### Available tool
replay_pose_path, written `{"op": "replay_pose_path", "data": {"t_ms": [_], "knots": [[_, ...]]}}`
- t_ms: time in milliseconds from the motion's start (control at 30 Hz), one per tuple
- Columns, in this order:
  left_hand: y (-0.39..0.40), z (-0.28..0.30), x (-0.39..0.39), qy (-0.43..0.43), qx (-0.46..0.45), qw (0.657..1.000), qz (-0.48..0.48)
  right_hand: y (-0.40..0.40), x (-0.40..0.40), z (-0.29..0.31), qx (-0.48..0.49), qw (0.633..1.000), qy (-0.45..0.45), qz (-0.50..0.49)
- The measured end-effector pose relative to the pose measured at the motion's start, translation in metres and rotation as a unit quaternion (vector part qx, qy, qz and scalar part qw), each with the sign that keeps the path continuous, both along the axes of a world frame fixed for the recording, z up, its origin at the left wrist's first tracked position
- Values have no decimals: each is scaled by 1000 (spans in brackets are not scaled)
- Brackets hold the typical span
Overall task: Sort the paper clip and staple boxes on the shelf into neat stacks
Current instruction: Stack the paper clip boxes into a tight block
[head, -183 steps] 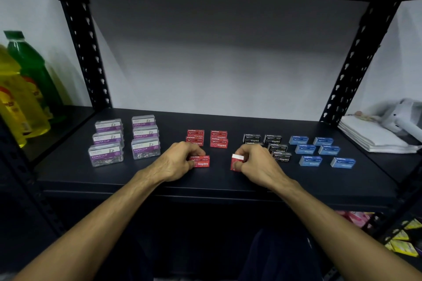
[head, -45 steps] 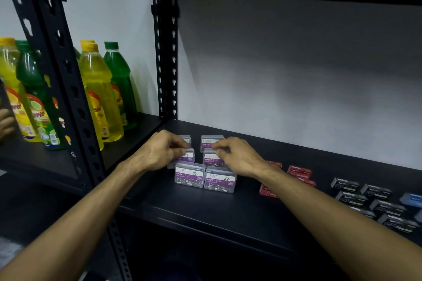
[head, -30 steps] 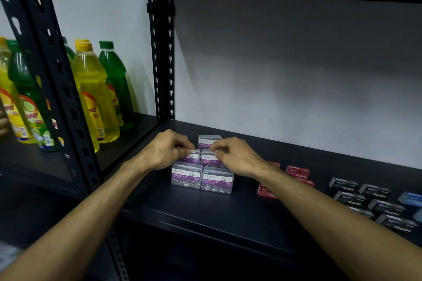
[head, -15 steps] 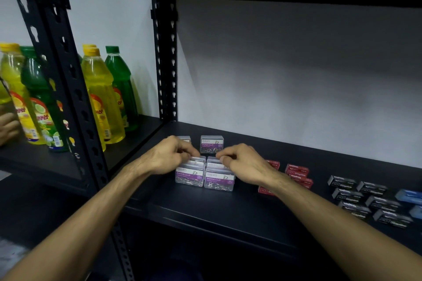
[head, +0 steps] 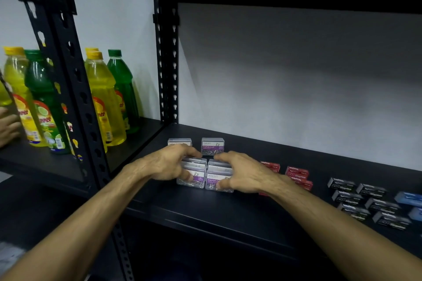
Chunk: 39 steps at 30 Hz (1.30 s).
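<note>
Clear plastic paper clip boxes with purple labels, grouped at the left end of the black shelf (head: 205, 210), near the upright post (head: 167, 64). Left hand (head: 166, 165) curled over the near-left paper clip box (head: 194, 175), fingers across the top and thumb against the front face, gripping it. Right hand (head: 245, 172) wrapped the same way round the near-right paper clip box (head: 215, 180), thumb low on the front label. Both gripped boxes side by side, touching or nearly so; whether each sits on another box beneath, impossible to tell behind the fingers. Just beyond the knuckles, two more: the far-left paper clip box (head: 180, 142), partly hidden by the left hand, and the far-right paper clip box (head: 212, 146), label fully readable. Further right along the shelf, red staple boxes (head: 296, 173) in a small cluster, some stacked two high, one half hidden behind the right wrist. Right of those, black staple boxes (head: 365, 203) laid flat in two loose rows, and at the frame's right edge blue staple boxes (head: 408, 197), cut off. Left of the post, in the neighbouring bay, yellow bottles (head: 104, 98) and green bottles (head: 123, 91) standing upright. At the far left edge, part of another hand (head: 8, 126), blurred, near the bottles.
</note>
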<state>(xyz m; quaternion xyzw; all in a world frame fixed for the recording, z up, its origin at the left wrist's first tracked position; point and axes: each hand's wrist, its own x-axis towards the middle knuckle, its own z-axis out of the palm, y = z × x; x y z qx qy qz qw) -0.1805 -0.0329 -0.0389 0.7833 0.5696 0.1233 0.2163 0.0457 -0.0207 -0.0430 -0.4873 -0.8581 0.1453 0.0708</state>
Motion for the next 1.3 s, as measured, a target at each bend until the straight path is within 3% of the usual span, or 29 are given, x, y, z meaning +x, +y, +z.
{"op": "replay_pose_path", "data": {"t_ms": [600,767,900,1067,1300], "knots": [[9,3,6,-20,-13,999,-31,-2,10,-7,19,1000,15,-13],[11,19,-8,-43,56,997,-2,7,13,-3,56,998,7,1],[26,28,-20,-43,161,982,92,24,6,5,78,994,77,-16],[54,8,-33,77,71,981,165,60,-10,5,99,991,88,-21],[67,-7,-33,40,53,987,144,90,-24,2,63,997,51,0]]}}
